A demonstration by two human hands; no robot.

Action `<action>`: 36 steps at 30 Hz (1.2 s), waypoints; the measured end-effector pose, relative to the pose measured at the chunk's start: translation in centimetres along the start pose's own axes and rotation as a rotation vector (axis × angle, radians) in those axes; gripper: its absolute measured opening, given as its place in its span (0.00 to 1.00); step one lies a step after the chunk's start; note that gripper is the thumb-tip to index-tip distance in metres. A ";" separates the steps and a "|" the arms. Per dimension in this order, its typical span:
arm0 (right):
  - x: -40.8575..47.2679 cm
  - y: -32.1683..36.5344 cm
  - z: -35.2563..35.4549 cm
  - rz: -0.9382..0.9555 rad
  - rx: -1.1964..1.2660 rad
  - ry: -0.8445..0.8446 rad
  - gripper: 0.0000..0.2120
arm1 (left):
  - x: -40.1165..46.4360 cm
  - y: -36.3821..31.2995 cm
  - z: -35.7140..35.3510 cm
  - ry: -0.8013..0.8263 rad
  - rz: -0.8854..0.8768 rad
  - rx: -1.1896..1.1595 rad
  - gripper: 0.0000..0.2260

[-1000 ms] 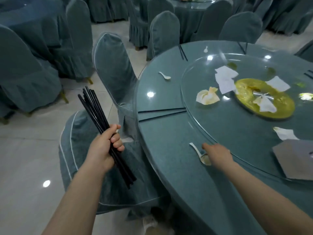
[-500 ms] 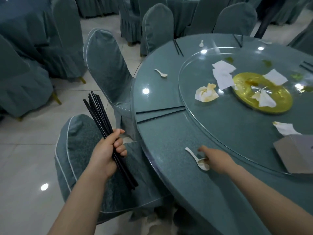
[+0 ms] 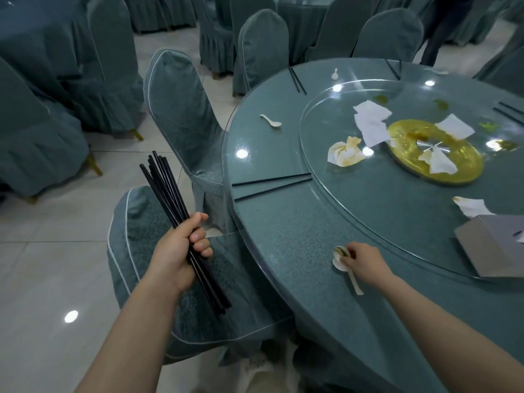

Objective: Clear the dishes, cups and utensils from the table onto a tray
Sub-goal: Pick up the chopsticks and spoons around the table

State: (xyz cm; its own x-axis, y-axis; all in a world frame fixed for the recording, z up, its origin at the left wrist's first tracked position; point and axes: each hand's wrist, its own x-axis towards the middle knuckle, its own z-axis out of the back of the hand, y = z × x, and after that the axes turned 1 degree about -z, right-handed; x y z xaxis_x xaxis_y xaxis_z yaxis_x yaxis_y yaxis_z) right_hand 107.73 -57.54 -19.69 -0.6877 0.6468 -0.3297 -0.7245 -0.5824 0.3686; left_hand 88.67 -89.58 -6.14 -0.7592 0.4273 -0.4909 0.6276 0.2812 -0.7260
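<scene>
The person is standing at the near edge of a round table (image 3: pixel 312 222) covered in teal cloth under glass. The left hand (image 3: pixel 178 251) is held out over a covered chair (image 3: pixel 147 222), off the table, its fingers curled tight round a bundle of black chopsticks (image 3: pixel 167 191) that is slanting up and away to the left, the lower ends sticking out below the fist. The right hand (image 3: pixel 365 260) is resting on the table near its edge, fingertips pinching the bowl of a white spoon (image 3: pixel 344 265); the spoon's handle is pointing back toward the person and its bowl is looking tipped up, with a greenish smear inside.

More things are lying on the table. A pair of chopsticks (image 3: pixel 272 184) is lying side by side at the left edge, reaching toward the glass turntable (image 3: pixel 368 211). A second spoon (image 3: pixel 270 121) is lying farther back on the left, a third spoon (image 3: pixel 335 74) near the far edge, with another far pair (image 3: pixel 297 80) just left of it.

On the turntable a yellow dish (image 3: pixel 453 171) is sitting with crumpled napkins (image 3: pixel 371 123) on and beside it, one stained napkin (image 3: pixel 344 151) lying to its left. A grey box (image 3: pixel 493 245) is sitting at the right, overlapping the turntable's near rim.

No tray is showing.
</scene>
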 end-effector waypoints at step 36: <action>-5.8 13.7 1.0 -0.003 0.406 -0.268 0.09 | -1.2 -4.4 2.9 0.166 0.040 -0.062 0.09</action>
State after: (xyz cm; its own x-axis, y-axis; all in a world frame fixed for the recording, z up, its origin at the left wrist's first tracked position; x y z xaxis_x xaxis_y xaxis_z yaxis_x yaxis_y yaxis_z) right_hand 101.83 -68.82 -11.81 -0.6109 0.7833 -0.1154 -0.6130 -0.3757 0.6950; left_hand 86.29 -93.82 -3.76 -0.6981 0.5734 -0.4288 0.6699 0.3117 -0.6739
